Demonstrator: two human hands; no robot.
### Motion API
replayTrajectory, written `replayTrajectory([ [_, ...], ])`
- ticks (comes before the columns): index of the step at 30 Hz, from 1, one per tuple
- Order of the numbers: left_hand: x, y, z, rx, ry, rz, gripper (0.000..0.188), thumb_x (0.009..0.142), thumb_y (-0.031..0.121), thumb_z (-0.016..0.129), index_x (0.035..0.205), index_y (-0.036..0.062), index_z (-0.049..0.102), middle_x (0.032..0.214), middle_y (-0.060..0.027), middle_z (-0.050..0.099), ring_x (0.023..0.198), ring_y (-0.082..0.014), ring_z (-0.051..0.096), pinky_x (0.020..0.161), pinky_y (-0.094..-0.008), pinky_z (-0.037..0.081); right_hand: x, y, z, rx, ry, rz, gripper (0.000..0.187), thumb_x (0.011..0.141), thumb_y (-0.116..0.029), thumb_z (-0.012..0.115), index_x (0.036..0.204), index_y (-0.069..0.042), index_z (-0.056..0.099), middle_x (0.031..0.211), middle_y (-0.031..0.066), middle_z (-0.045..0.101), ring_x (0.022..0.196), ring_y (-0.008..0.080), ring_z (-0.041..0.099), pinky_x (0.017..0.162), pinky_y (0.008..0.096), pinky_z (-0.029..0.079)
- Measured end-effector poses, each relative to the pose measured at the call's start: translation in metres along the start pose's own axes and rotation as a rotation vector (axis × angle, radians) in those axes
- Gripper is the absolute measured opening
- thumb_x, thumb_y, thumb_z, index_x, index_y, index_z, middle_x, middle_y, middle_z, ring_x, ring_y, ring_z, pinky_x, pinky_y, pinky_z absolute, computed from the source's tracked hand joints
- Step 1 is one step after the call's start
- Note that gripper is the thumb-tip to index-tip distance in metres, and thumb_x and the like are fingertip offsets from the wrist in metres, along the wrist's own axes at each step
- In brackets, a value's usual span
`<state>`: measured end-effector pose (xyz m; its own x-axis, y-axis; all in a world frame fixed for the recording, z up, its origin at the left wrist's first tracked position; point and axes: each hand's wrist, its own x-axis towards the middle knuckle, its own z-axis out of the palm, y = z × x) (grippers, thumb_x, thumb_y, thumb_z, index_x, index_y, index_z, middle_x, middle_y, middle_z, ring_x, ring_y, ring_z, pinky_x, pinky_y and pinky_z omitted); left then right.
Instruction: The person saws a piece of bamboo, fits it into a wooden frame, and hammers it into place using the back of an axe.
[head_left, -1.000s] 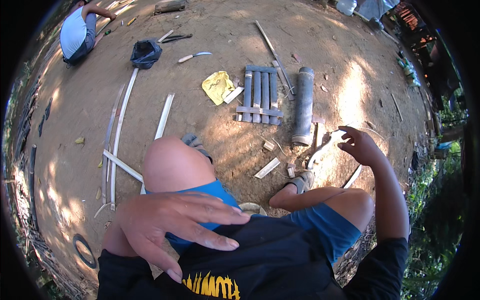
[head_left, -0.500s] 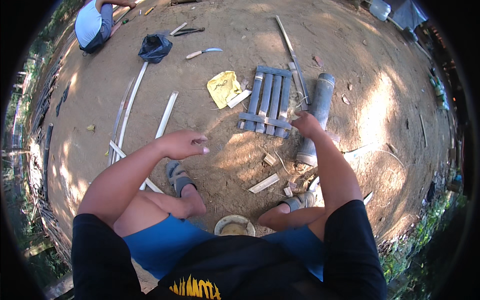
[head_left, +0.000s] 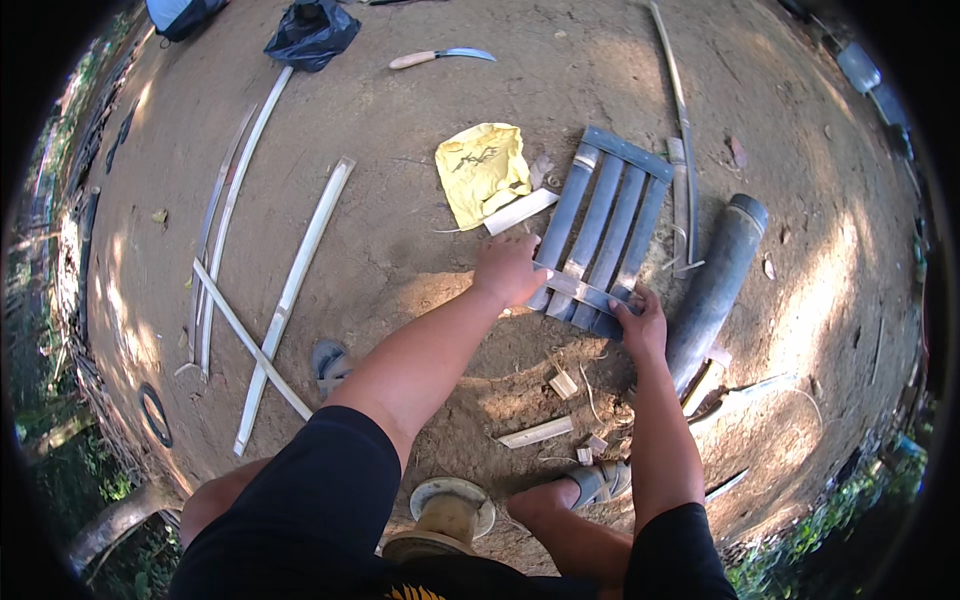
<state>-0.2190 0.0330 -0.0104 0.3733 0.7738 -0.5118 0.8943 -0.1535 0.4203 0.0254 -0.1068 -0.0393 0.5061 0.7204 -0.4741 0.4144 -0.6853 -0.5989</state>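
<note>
A rack of dark split-bamboo slats, joined by a crosspiece at each end, lies tilted on the dirt in front of me. At the left end of its near crosspiece, my left hand is closed, thumb along the edge. My right hand pinches the right end of that crosspiece, thumb on top; the fingertips underneath are partly hidden. To the right of the rack lies a thick dark bamboo tube. A pale split strip and a yellow sheet or bag rest just beyond my left hand.
A curved knife with a wooden handle lies farther off, beside a black plastic bag. Long pale strips cross at the left. Offcuts lie near my right foot. Between my legs stands a spool-shaped object.
My left hand has reached forward and right onto the rack, and my right hand now grips its near crosspiece. The rack has turned clockwise. My view has also shifted.
</note>
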Motion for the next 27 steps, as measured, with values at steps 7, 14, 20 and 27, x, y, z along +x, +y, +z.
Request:
replayTrajectory([
  [7,0.006,-0.02,0.01,-0.269,0.033,0.059,0.058,0.083,0.032,0.08,0.132,0.0074,0.063,0.118,-0.0081,0.072,0.123,-0.0307,0.057,0.108,-0.0501,0.038,0.004,-0.01,0.005,0.146,-0.015,-0.038,0.064,0.083,-0.015,0.084,0.137,0.006,0.057,0.103,0.0111,0.071,0.091,0.0168,0.068,0.082,0.0306,0.054],
  [14,-0.076,-0.09,-0.026,-0.453,0.157,0.003,0.058,0.082,0.022,0.083,0.133,0.004,0.061,0.113,-0.0133,0.069,0.113,-0.0279,0.062,0.103,-0.0419,0.048,-0.051,-0.082,0.042,0.106,-0.101,-0.115,0.066,0.08,-0.014,0.088,0.137,0.001,0.057,0.105,0.0086,0.067,0.099,0.0203,0.066,0.088,0.0346,0.055],
  [20,-0.113,-0.205,-0.022,-0.789,0.267,-0.183,0.052,0.083,0.01,0.083,0.13,0.0035,0.062,0.106,-0.0099,0.072,0.105,-0.0208,0.067,0.095,-0.0373,0.052,-0.056,-0.146,0.132,-0.149,-0.262,-0.295,0.068,0.081,-0.03,0.087,0.139,-0.007,0.059,0.11,0.0064,0.071,0.116,0.0261,0.057,0.113,0.0432,0.032],
  [27,-0.136,-0.258,-0.006,-0.793,0.348,-0.263,0.053,0.084,0.014,0.083,0.131,0.0015,0.063,0.109,-0.0127,0.074,0.099,-0.0212,0.071,0.09,-0.0364,0.055,-0.063,-0.176,0.182,-0.36,-0.315,-0.386,0.07,0.081,-0.038,0.085,0.14,-0.01,0.059,0.113,0.0061,0.072,0.119,0.0243,0.058,0.108,0.0455,0.031],
])
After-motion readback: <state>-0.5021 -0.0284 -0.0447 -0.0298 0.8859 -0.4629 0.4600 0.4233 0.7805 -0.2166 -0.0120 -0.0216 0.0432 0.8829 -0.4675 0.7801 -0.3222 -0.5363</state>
